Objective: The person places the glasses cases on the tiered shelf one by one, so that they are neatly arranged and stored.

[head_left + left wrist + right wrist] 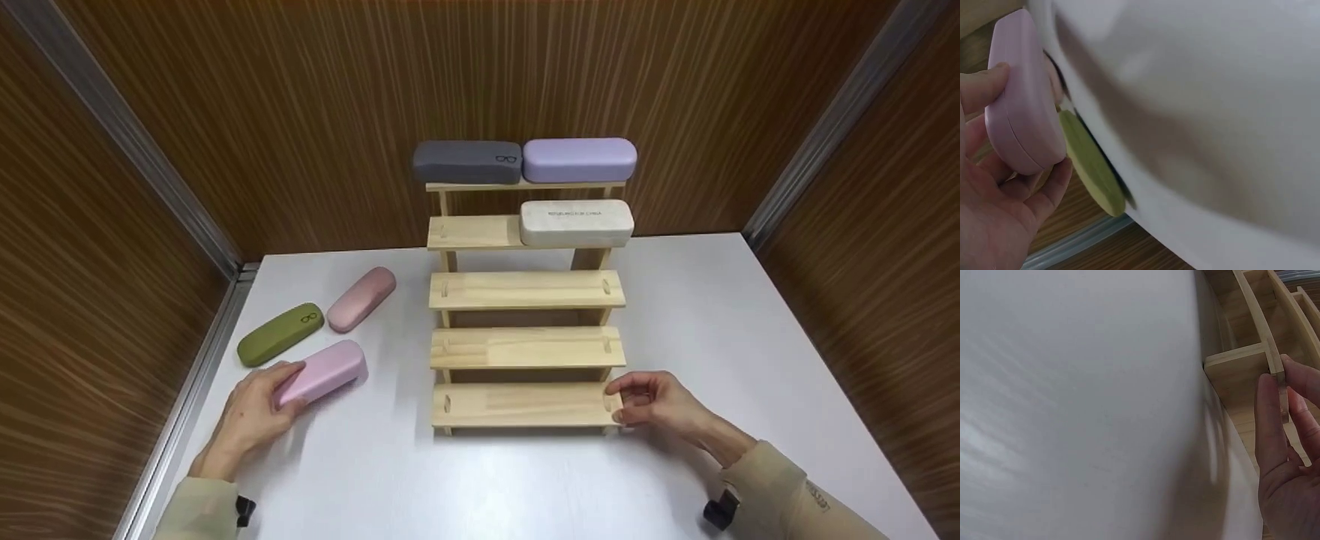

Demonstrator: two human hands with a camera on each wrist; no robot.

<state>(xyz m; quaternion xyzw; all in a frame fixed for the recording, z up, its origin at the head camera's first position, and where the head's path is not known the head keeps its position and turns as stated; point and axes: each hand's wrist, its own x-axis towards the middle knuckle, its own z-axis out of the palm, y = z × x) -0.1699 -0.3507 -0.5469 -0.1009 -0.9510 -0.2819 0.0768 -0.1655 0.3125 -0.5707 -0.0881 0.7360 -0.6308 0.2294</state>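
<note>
My left hand (251, 411) grips one end of a pink glasses case (324, 371) at the left of the table. In the left wrist view, the thumb lies on one side of this pink case (1023, 95) and fingers curl round the other; it appears held off the table. A green glasses case (280, 334) and a dusty-pink glasses case (361, 299) lie just beyond. My right hand (664, 405) pinches the right end of the lowest board of a stepped wooden rack (525, 405). Thumb and fingers lie on opposite faces of this rack's board (1276, 363).
On the rack's top step sit a dark grey glasses case (465, 163) and a lavender glasses case (580, 160). A whitish glasses case (576, 223) occupies the right of the second step. Wood-grain walls (330, 112) enclose the white table (720, 315) at the back and sides.
</note>
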